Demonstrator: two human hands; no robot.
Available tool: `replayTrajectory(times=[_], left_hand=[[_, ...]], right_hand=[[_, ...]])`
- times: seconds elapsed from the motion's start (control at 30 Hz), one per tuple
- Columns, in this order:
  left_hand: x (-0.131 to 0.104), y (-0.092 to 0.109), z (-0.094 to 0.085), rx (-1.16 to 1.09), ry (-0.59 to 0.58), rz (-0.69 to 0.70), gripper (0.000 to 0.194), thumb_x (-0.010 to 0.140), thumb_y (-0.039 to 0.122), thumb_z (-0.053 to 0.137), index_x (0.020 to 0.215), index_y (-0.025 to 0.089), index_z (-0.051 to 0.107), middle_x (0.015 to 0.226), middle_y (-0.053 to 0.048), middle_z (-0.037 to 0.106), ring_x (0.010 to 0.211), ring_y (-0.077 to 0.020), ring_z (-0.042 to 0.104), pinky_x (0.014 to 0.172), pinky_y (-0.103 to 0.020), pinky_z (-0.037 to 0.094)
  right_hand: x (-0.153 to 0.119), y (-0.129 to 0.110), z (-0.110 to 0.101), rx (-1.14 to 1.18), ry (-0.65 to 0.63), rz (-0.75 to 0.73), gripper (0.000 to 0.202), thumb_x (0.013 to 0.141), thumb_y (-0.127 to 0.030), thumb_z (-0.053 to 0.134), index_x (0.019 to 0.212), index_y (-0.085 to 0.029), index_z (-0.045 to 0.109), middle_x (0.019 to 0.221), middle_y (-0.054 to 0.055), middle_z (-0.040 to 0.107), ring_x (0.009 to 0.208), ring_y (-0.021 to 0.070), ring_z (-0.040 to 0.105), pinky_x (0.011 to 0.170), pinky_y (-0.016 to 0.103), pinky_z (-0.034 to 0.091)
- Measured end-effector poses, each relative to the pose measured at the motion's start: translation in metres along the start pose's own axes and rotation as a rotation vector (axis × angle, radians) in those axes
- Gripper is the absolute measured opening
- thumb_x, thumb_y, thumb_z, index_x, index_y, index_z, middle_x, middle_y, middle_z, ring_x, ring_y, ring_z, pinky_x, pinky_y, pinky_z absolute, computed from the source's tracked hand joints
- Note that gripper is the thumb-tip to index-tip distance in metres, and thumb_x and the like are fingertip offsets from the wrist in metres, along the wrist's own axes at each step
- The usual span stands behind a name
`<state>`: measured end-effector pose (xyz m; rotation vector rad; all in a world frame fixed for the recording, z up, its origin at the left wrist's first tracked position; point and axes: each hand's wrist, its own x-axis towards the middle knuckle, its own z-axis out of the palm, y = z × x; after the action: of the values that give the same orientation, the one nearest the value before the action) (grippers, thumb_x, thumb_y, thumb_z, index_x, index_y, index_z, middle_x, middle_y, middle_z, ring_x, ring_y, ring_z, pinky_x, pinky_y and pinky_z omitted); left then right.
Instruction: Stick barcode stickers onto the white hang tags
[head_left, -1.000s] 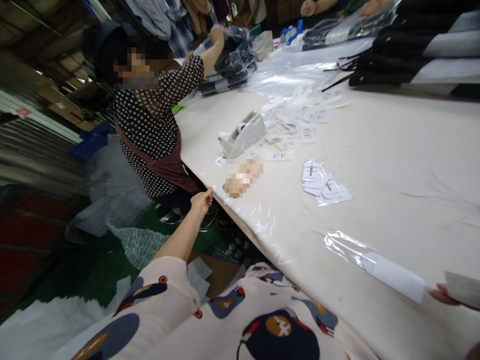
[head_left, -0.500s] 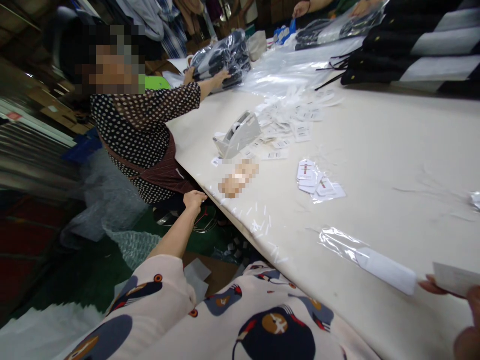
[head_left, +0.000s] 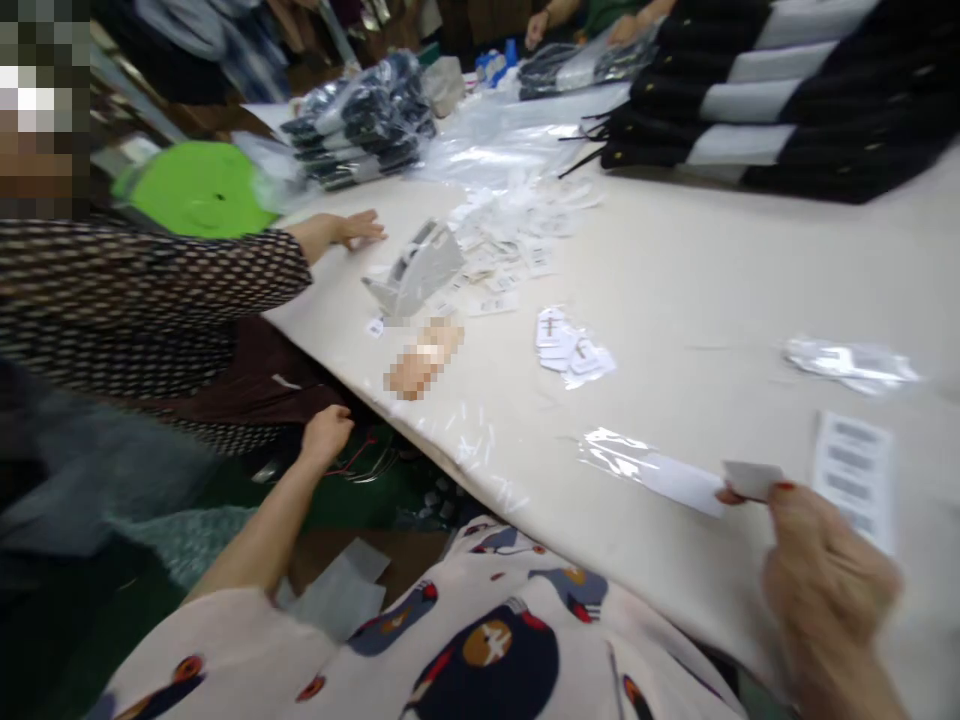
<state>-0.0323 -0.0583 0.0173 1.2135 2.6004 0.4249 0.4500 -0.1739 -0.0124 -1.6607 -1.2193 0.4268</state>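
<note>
1. Grey-white, thin and flat: one small card (head_left: 752,478), over the table (head_left: 750,260), pinched between thumb and finger of the right hand (head_left: 832,570). One red nail showing; remaining fingers folded, partly hidden behind the knuckles.
2. One left hand (head_left: 328,435), just beside the table's edge, fingers curled inward. Cannot tell whether fully closed or gripping anything.
3. One glossy clear sleeve (head_left: 619,452), long and narrow, with one white strip (head_left: 686,484) at its nearer end, close to the small card.
4. One white label sheet (head_left: 851,460), rectangular, with four grey printed blocks visible; lower part covered by the right hand. Cannot tell whether held or lying flat.
5. One crinkled, shiny clear bundle (head_left: 851,362) beyond the sheet; contents hard to make out.
6. One cluster of smooth white tags (head_left: 574,348), two printed faces visible, others overlapped.
7. One pale plastic tape dispenser (head_left: 420,268), wedge-shaped, beside paper barcode labels (head_left: 517,240) too heaped to count.
8. One tan object (head_left: 424,358), pixelated beyond recognition.
9. One stack of soft black garments (head_left: 750,110) with pale bands, at least four layers, cut off at the top.
10. One co-worker's hand (head_left: 360,230), fingers spread; sleeve (head_left: 157,290) dotted, cut off by the frame.
</note>
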Motion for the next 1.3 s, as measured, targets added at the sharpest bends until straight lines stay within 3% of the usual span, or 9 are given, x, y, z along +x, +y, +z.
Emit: replayTrajectory(times=[0.1,0.2,0.3,0.43,0.5,0.57,0.77,1.07,1.3], left_hand=[[-0.024,0.035,0.002,-0.012,0.18,0.317,0.016,0.067,0.025,0.06,0.083,0.022,0.063,0.076,0.002,0.066,0.077,-0.0211,0.06,0.075,-0.032,0.045],[-0.065,0.084,0.012,-0.221,0.119,0.577,0.02,0.068,0.035,0.062,0.085,0.025,0.064,0.077,0.005,0.066,0.073,-0.0187,0.06,0.075,-0.032,0.045],[-0.127,0.14,0.026,-0.488,-0.377,0.691,0.021,0.071,0.037,0.063,0.084,0.021,0.065,0.078,0.001,0.066,0.073,-0.0165,0.06,0.074,-0.029,0.045],[-0.195,0.195,0.05,-0.693,-1.298,0.458,0.025,0.071,0.038,0.063,0.078,0.013,0.063,0.07,-0.004,0.064,0.06,-0.0109,0.056,0.054,-0.021,0.041],[-0.213,0.207,0.06,-0.732,-1.602,0.287,0.031,0.073,0.042,0.06,0.077,0.011,0.061,0.068,-0.005,0.062,0.054,-0.0096,0.055,0.047,-0.019,0.037],[-0.222,0.212,0.068,-0.764,-1.759,0.165,0.033,0.073,0.044,0.059,0.076,0.011,0.059,0.064,-0.005,0.06,0.051,-0.0096,0.054,0.043,-0.018,0.034],[-0.219,0.213,0.077,-0.799,-1.73,0.092,0.024,0.068,0.033,0.065,0.072,0.01,0.06,0.061,-0.003,0.058,0.049,-0.0079,0.05,0.044,-0.018,0.032],[-0.216,0.228,0.076,-0.769,-1.807,0.454,0.014,0.069,0.023,0.064,0.075,0.012,0.067,0.067,-0.002,0.058,0.055,-0.0063,0.046,0.052,-0.021,0.032],[-0.213,0.229,0.074,-0.716,-1.789,0.443,0.007,0.061,0.015,0.067,0.064,0.011,0.062,0.059,0.001,0.055,0.051,-0.0057,0.044,0.05,-0.02,0.032]], right_hand=[[0.006,0.003,0.004,0.154,-0.055,-0.107,0.027,0.091,-0.038,0.042,0.082,-0.022,0.062,0.079,0.004,0.061,0.075,0.0194,0.057,0.069,0.032,0.043],[0.014,0.002,0.006,0.085,-0.019,-0.326,0.031,0.09,-0.046,0.042,0.089,-0.02,0.06,0.083,0.005,0.06,0.082,0.0216,0.056,0.074,0.036,0.043],[0.017,-0.005,0.005,-0.062,0.042,-0.56,0.035,0.084,-0.053,0.048,0.095,-0.021,0.059,0.078,0.006,0.061,0.083,0.0236,0.055,0.077,0.04,0.042],[0.017,-0.013,-0.004,-0.196,0.135,-0.72,0.038,0.082,-0.052,0.053,0.105,-0.022,0.055,0.078,0.006,0.063,0.082,0.0245,0.057,0.075,0.041,0.043],[0.016,-0.013,-0.009,-0.242,0.16,-0.744,0.039,0.082,-0.051,0.053,0.109,-0.022,0.054,0.078,0.006,0.063,0.082,0.0247,0.057,0.075,0.041,0.043],[0.015,-0.012,-0.013,-0.276,0.159,-0.754,0.04,0.082,-0.05,0.053,0.111,-0.022,0.053,0.078,0.007,0.063,0.082,0.0248,0.057,0.075,0.041,0.043],[0.015,-0.003,-0.007,-0.104,0.045,-0.655,0.045,0.081,-0.055,0.051,0.113,-0.023,0.052,0.08,0.007,0.061,0.085,0.025,0.054,0.075,0.041,0.043],[0.01,0.005,0.007,0.308,-0.289,-0.238,0.066,0.066,-0.071,0.052,0.113,-0.024,0.051,0.095,0.006,0.055,0.088,0.0231,0.054,0.078,0.036,0.046],[0.009,0.004,0.006,0.283,-0.333,-0.221,0.063,0.068,-0.069,0.054,0.111,-0.023,0.053,0.092,0.005,0.057,0.082,0.0207,0.056,0.076,0.035,0.047]])
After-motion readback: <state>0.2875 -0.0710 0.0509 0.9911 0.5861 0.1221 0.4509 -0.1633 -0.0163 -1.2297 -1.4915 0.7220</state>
